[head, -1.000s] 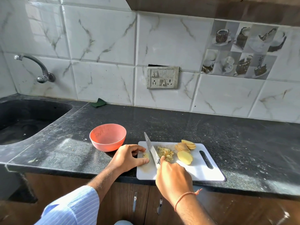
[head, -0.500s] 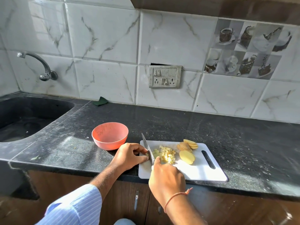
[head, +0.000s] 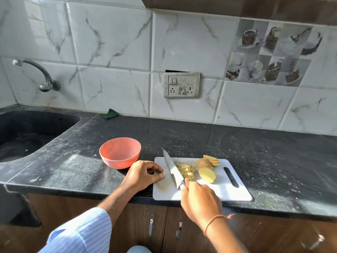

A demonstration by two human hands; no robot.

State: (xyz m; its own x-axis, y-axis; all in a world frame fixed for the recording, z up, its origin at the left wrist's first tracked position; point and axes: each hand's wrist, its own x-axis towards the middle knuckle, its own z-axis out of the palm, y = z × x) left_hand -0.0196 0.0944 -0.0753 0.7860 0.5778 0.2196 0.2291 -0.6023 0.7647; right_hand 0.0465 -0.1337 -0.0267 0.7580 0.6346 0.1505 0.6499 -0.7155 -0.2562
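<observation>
Dicing looks half done at the counter's (head: 182, 139) front edge: my right fingers (head: 189, 185) grip the knife (head: 173, 170), left fingers (head: 155, 177) pinch a potato scrap (head: 162, 174), slices (head: 207, 162) and a half potato (head: 207, 175) wait.

I see a smooth white plastic cutting board (head: 238, 194) on a speckled black stone counter (head: 200, 139) with a dull sheen. The knife (head: 172, 168) has a bright metal blade. The coral bowl (head: 120, 152) looks matt plastic, the wall tiles (head: 113, 42) glossy marbled ceramic, the tap (head: 48, 83) polished metal, the cabinet doors (head: 135, 221) dark wood.
</observation>
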